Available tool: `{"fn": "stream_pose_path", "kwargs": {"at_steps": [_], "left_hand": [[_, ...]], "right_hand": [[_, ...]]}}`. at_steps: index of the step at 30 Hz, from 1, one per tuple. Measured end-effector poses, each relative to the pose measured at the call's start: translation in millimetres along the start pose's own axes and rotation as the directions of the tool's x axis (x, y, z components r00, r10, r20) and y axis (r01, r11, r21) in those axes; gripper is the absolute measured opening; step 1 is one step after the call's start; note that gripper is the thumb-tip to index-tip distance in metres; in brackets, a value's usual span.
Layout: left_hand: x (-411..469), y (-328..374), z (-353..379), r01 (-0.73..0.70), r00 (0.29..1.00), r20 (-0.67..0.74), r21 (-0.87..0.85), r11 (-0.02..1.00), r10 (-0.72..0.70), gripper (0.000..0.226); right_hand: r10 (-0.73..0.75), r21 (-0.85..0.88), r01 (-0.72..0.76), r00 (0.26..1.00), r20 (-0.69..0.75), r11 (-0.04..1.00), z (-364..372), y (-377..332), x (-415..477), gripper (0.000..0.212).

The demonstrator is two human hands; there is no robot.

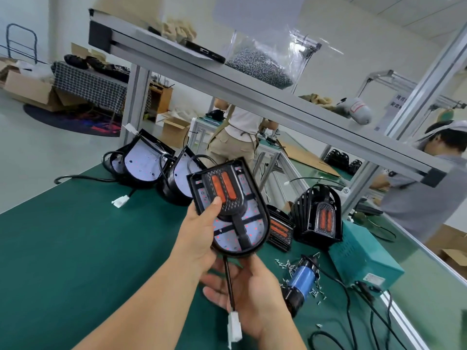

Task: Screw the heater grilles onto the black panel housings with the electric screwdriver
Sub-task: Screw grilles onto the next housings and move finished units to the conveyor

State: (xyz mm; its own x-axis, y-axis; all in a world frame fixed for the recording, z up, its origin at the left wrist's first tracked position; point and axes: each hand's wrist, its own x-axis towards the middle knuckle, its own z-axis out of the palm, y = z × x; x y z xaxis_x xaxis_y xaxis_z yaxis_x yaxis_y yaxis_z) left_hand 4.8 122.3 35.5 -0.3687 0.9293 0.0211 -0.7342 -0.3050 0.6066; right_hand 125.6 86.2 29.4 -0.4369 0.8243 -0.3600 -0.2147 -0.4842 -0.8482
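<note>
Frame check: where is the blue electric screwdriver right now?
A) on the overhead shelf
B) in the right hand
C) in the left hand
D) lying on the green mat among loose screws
D: the electric screwdriver lies on the green mat amid loose screws; the left hand holds a panel housing, and the right hand is open.

Left hand (pixel 199 232) curled, right hand (pixel 243 286) flat

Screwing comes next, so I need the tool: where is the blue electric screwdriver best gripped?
Take the electric screwdriver round its blue barrel, from above with the right hand, which is nearest: it lies flat on the green mat among loose screws.
</note>
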Motion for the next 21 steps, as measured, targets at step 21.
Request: {"fn": "stream_pose_path", "kwargs": {"at_steps": [21], "left_hand": [[28.8, 70.6, -73.9, -0.221, 0.957, -0.236, -0.215, 0.951, 0.169, 0.044]], "right_hand": [[-0.045, -0.043, 0.046, 0.999, 0.014, 0.998, -55.1, -41.5, -19.1, 0.032]]}}
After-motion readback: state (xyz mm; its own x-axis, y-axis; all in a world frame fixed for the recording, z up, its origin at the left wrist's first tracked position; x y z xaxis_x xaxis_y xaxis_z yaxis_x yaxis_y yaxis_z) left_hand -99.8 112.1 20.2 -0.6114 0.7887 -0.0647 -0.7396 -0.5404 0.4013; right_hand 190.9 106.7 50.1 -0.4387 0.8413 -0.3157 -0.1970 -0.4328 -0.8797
